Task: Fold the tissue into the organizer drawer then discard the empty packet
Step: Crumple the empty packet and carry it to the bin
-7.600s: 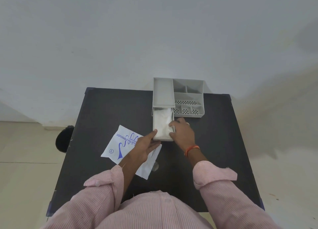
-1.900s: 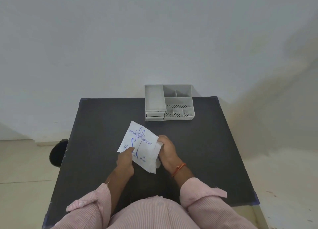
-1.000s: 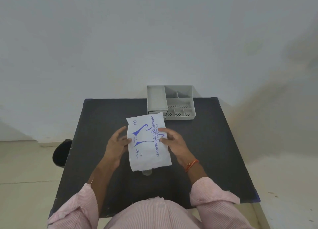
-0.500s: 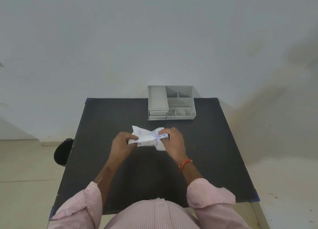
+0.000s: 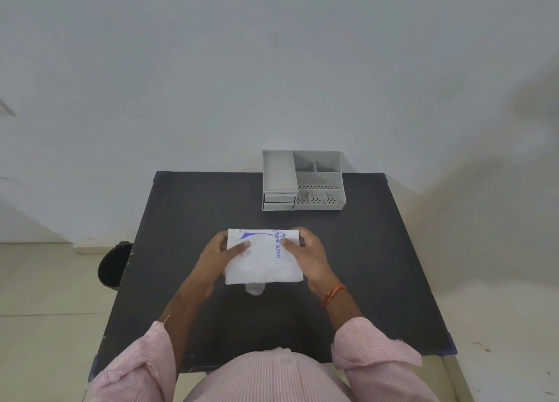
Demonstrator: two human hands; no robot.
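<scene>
The empty white packet (image 5: 263, 259) with blue print lies folded in half over the middle of the black table (image 5: 187, 208). My left hand (image 5: 222, 255) grips its left edge and my right hand (image 5: 308, 258) grips its right edge, thumbs on top. A small whitish flap (image 5: 255, 289) sticks out under its near edge. The grey organizer (image 5: 302, 179) stands at the far edge of the table, its drawers (image 5: 279, 201) on the left side pushed in. No tissue shows.
A black bin (image 5: 113, 264) stands on the floor just left of the table. A pale wall rises right behind the table. Tiled floor lies on both sides. My pink sleeves cover the table's near edge.
The drawer that stood open with tissue in it is now pushed in. I picked up the packet with both hands, turned it, and folded it in half.
</scene>
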